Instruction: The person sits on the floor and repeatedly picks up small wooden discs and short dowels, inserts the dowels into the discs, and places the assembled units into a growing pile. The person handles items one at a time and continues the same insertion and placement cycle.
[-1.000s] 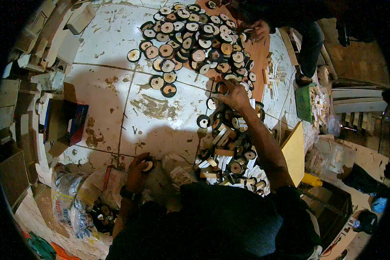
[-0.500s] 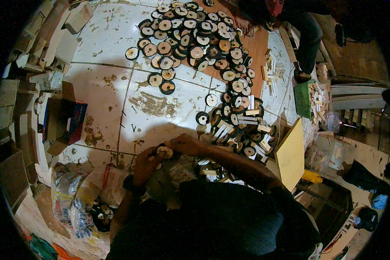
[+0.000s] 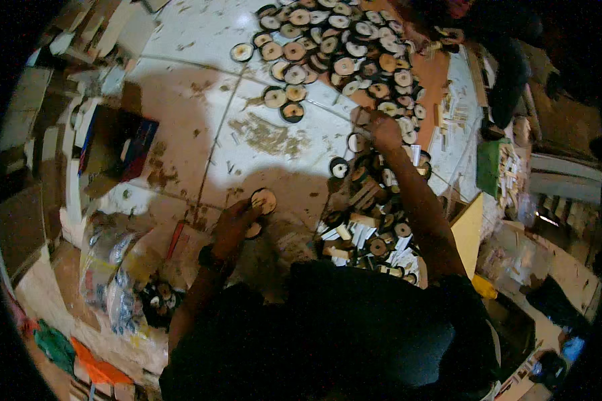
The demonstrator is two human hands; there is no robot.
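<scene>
Half a second earlier our right hand (image 3: 384, 128) was drawn back near our body; now it had stretched out again to the upper right of centre, resting on the spread of wooden discs (image 3: 344, 50), fingers apparently curled, though we could not tell whether they had closed on one. Our left hand (image 3: 237, 224), low and left of centre, pinched a wooden disc (image 3: 264, 199) over the stained tile floor (image 3: 180, 87), just as before.

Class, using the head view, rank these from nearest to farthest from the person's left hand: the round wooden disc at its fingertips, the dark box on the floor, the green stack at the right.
1. Round wooden disc, at the left hand's fingertips.
2. Dark box, on the floor to the hand's left.
3. Green stack, far right.
</scene>
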